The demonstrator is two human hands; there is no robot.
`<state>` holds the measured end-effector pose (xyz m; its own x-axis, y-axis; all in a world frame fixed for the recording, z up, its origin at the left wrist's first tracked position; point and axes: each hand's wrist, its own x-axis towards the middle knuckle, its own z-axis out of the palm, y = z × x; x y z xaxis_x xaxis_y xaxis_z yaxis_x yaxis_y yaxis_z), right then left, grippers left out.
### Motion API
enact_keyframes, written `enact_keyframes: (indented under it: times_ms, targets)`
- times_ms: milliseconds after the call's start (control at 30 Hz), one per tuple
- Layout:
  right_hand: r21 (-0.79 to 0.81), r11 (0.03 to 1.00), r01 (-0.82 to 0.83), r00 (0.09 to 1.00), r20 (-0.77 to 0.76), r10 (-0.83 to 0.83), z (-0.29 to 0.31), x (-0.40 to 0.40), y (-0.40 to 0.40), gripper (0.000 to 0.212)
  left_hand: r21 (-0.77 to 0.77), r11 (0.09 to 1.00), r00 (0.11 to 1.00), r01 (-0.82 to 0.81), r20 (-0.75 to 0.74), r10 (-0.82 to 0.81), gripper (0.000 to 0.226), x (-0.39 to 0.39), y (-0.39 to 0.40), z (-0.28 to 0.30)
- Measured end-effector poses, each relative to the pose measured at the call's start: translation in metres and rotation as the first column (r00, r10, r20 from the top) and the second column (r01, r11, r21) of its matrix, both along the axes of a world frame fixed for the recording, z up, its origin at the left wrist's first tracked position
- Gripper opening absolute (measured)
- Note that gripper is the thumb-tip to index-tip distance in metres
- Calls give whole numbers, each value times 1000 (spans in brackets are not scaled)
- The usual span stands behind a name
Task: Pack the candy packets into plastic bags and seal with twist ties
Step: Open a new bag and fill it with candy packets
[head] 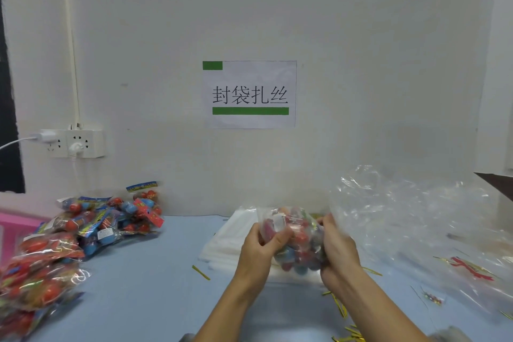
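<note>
A clear plastic bag (295,244) stuffed with red and blue candy packets is held up over the blue table (144,294), in front of me. My left hand (259,247) grips its left side, fingers curled round the plastic. My right hand (337,250) grips its right side near the top. A pile of loose candy packets (111,216) lies at the back left. Filled bags (41,272) lie at the near left. Gold twist ties (340,305) are scattered on the table under my right arm, and a single one (201,272) lies left of my left wrist.
A flat stack of empty plastic bags (230,239) lies behind my hands. A large crumpled clear plastic sheet (410,219) covers the right side of the table. A pink box edge (16,222) shows at far left. A wall socket (75,143) and paper sign (249,94) hang on the wall.
</note>
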<state>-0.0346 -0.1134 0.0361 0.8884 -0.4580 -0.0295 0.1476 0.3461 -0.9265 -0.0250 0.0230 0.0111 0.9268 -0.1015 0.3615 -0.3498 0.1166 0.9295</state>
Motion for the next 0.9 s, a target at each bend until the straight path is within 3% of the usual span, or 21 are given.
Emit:
enact_keyframes:
  times_ms: [200, 400, 500, 600, 767, 833, 900]
  targets:
    - [-152, 987, 43, 996, 83, -31, 4, -14, 14, 36, -83, 996, 978, 19, -205, -36, 61, 1, 0, 6]
    - [-467, 883, -42, 954, 245, 175, 7, -24, 19, 22, -199, 980, 919, 20, -382, -96, 63, 1, 6, 9]
    - [-586, 802, -118, 918, 244, 313, 8, -29, 17, 49, -251, 968, 884, 24, -447, -138, 70, 0, 10, 11]
    - [-549, 817, -175, 918, 208, 337, 3, -26, 15, 43, -265, 961, 854, 76, -480, -200, 73, 0, 11, 9]
    - [-341, 939, -40, 989, 120, 86, -5, -7, 10, 32, -113, 990, 879, 82, -459, -125, 73, 0, 6, 6]
    - [-128, 992, 21, 998, 69, -13, -6, 2, 1, 35, -30, 994, 912, 100, -396, -104, 55, -2, 2, 6]
    - [47, 996, 78, 997, 19, -79, -7, 8, -9, 35, 104, 989, 964, 107, -256, -78, 23, -5, 0, 6]
